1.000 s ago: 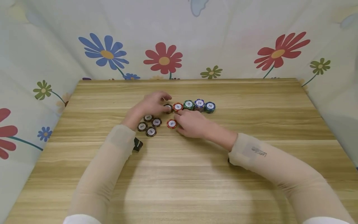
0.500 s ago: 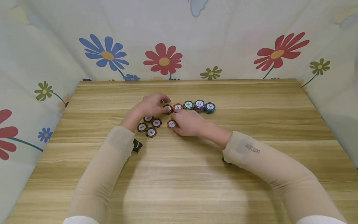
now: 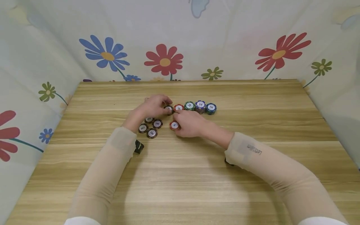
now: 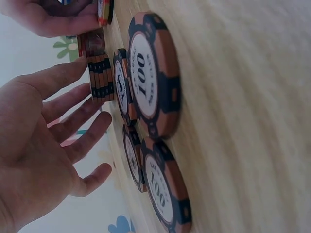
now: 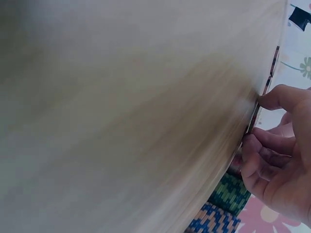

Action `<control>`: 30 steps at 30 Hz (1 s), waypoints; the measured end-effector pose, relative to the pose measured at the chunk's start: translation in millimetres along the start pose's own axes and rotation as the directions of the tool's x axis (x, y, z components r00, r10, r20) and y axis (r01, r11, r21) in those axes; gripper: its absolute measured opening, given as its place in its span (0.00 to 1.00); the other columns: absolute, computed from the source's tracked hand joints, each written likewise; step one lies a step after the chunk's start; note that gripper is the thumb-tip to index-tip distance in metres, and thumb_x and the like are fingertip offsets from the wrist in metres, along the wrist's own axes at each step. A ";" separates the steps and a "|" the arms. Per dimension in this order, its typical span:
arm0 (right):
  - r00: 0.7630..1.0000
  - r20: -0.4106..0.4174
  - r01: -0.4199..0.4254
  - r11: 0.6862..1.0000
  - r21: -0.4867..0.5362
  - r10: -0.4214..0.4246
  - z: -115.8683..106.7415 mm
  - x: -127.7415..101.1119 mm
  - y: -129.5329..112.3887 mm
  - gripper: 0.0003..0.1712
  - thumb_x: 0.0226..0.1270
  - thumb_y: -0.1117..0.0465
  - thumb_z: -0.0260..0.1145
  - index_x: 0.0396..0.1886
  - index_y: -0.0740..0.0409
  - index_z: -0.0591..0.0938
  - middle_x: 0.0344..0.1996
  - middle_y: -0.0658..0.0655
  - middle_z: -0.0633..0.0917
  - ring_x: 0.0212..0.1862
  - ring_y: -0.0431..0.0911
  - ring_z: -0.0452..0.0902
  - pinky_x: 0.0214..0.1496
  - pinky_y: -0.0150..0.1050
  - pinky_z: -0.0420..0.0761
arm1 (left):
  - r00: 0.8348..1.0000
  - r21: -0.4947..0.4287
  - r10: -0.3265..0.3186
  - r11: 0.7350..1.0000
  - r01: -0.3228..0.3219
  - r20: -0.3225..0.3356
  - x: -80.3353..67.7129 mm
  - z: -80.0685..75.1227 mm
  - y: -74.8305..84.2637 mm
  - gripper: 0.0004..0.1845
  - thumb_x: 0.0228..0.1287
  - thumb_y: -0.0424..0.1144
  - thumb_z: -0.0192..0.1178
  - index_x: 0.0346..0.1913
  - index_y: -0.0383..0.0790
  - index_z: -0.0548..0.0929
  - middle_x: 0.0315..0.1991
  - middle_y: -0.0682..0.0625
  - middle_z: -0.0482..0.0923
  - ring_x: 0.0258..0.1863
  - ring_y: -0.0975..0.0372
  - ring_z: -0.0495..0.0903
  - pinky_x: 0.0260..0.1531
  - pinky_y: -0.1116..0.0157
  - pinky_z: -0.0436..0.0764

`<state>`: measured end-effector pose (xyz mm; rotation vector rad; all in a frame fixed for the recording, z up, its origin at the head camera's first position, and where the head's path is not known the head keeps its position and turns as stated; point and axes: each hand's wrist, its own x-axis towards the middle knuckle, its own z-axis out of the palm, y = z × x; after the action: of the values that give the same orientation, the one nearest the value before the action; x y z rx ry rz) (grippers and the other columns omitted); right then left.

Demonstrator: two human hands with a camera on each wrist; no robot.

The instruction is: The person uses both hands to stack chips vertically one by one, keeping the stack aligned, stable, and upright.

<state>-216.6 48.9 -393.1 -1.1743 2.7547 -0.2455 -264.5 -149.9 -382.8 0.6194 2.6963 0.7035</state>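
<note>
1. Surface/room: light wood-grain table (image 3: 197, 175) fills lower two-thirds of the head view; pale cloth w/ red, blue & green flowers (image 3: 164, 61) hangs behind and at both sides.
2. Around: row of chip stacks centre frame, left to right: black/orange stack (image 3: 168, 109), red stack (image 3: 178, 108), green stack (image 3: 189, 106), blue-purple "10" stack (image 3: 200, 105), blue "50" stack (image 3: 211, 108). Four loose "100" chips (image 3: 152, 133) lie left of centre, under the left wrist.
3. Red "5" chip (image 3: 174, 125) lies flat, just below the red stack.
4. Left hand (image 3: 153, 106): fingers relaxed, spread, tips at the black/orange stack; grips nothing.
5. Right hand (image 3: 191, 123): fingers curled, pinching the red "5" chip's edge. Hands nearly touching.
</note>
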 end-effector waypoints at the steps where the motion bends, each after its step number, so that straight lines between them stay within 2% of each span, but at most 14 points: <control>1: 1.000 -0.005 0.000 1.000 0.002 0.000 -0.5 -0.9 1.2 0.14 0.59 0.55 0.71 0.40 0.57 0.82 0.40 0.54 0.81 0.37 0.48 0.79 0.38 0.48 0.82 | 1.000 0.003 -0.001 1.000 0.001 0.000 0.2 0.2 0.3 0.22 0.71 0.42 0.67 0.62 0.36 0.81 0.53 0.44 0.82 0.53 0.52 0.79 0.60 0.41 0.61; 7: 0.999 -0.045 -0.022 0.999 0.029 0.023 -7.6 -5.6 13.4 0.16 0.59 0.52 0.71 0.40 0.57 0.81 0.37 0.53 0.80 0.37 0.47 0.78 0.39 0.46 0.81 | 1.000 0.021 0.006 1.000 -0.007 0.005 1.8 1.3 0.6 0.22 0.71 0.43 0.66 0.63 0.37 0.81 0.54 0.45 0.82 0.54 0.52 0.79 0.60 0.40 0.61; 14: 0.991 -0.122 -0.045 0.995 0.093 0.056 -22.6 -7.9 23.7 0.20 0.62 0.51 0.71 0.45 0.61 0.82 0.37 0.53 0.80 0.35 0.47 0.77 0.37 0.42 0.80 | 0.999 0.010 0.038 0.999 -0.038 0.011 7.5 4.8 2.7 0.24 0.68 0.44 0.68 0.62 0.37 0.81 0.55 0.45 0.83 0.56 0.53 0.78 0.62 0.37 0.59; 21: 0.971 -0.220 -0.094 0.996 0.009 0.093 -29.3 -7.2 28.1 0.20 0.63 0.53 0.69 0.48 0.61 0.82 0.40 0.55 0.81 0.39 0.48 0.77 0.40 0.43 0.81 | 0.997 0.031 0.080 0.996 -0.079 -0.022 10.7 10.9 7.7 0.22 0.66 0.50 0.71 0.56 0.42 0.84 0.50 0.50 0.84 0.51 0.56 0.79 0.56 0.40 0.60; 27: 0.968 -0.229 -0.110 0.994 -0.026 0.101 -30.9 -4.4 31.7 0.21 0.62 0.52 0.70 0.47 0.63 0.82 0.40 0.57 0.82 0.42 0.50 0.78 0.43 0.44 0.81 | 0.997 0.029 0.065 0.998 -0.064 -0.038 10.8 11.8 7.5 0.20 0.66 0.52 0.71 0.54 0.44 0.84 0.47 0.52 0.84 0.48 0.57 0.79 0.54 0.43 0.61; 30: 0.973 -0.209 -0.111 0.992 -0.057 0.097 -30.4 -1.8 32.9 0.22 0.62 0.51 0.71 0.48 0.62 0.83 0.41 0.57 0.83 0.46 0.52 0.77 0.48 0.47 0.79 | 0.998 0.033 0.057 0.998 -0.056 -0.033 10.7 11.4 7.0 0.21 0.66 0.52 0.71 0.55 0.45 0.84 0.48 0.52 0.84 0.49 0.57 0.79 0.54 0.43 0.61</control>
<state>-244.2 75.6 -370.0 -1.0705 3.0167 -0.2778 -267.2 -134.8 -390.5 0.7009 2.7363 0.6923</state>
